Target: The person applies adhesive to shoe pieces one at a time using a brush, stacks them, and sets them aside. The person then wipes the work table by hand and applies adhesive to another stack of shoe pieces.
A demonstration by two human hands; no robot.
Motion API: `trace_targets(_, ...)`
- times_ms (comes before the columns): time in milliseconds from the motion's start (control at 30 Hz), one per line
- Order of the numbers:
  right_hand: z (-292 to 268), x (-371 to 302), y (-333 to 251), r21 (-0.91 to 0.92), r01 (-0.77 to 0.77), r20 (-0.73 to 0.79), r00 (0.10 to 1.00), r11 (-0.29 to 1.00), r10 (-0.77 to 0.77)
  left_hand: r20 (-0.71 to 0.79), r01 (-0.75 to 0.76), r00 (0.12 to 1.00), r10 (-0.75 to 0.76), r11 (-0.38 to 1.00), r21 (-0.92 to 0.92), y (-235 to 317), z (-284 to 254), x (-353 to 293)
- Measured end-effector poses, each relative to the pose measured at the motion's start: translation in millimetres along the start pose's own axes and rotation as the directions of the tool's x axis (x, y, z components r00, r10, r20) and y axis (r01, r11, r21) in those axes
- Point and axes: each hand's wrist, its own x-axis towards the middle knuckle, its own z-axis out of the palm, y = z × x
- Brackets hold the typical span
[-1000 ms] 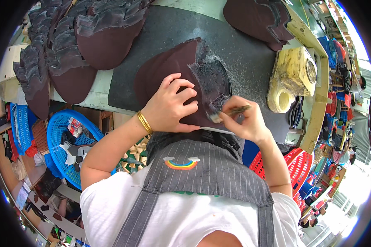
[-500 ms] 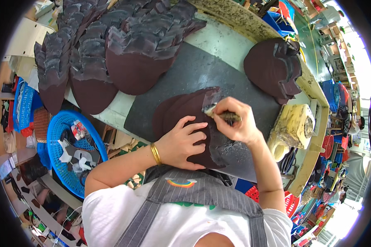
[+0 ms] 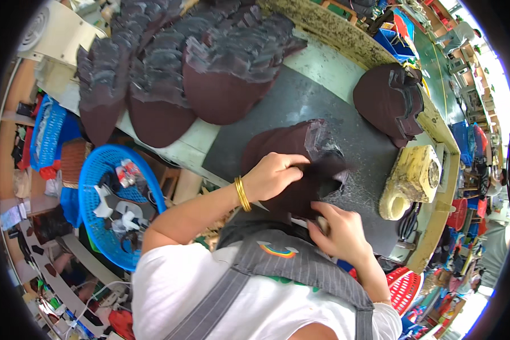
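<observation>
A small fanned stack of dark maroon curved pieces (image 3: 260, 141) lies on a dark mat (image 3: 360, 198) in front of me. The top maroon piece (image 3: 292, 198) is bent up and blurred along its right side. My left hand (image 3: 269, 177), with a gold bangle at the wrist, has its fingers closed on this piece. At the near edge of the same piece, my right hand (image 3: 343, 229) is closed round a brush (image 3: 323, 225), its thumb and forefinger by the edge. The bristles are hidden. Greyish coating marks the pieces' scalloped edges.
Overlapping rows of coated maroon pieces (image 3: 226, 99) cover the far left. Another stack (image 3: 382, 102) sits far right. A yellowed, crusted block with a hole (image 3: 416, 173) and dark-handled scissors (image 3: 409, 224) lie right. A blue basket of scraps (image 3: 88, 190) stands left, a red basket (image 3: 405, 289) near right.
My right hand has drawn the brush from the scalloped edge toward me, to the near edge. My left fingers, spread flat before, have closed, and the top piece has bent up. The view has shifted.
</observation>
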Motion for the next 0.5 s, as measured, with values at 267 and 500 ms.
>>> trace_targets(267,16.0,-11.6,10.1,-0.058,-0.040,-0.033,0.999,0.998,0.038,-0.757,-0.295,0.558,0.340,0.934,0.202,24.0,-46.1,-80.8)
trace_targets(500,-42.9,-55.9,27.3,0.286,-0.167,-0.445,0.849,0.943,0.286,-0.270,0.192,0.570,0.776,0.193,0.962,8.2,-74.9,-27.0)
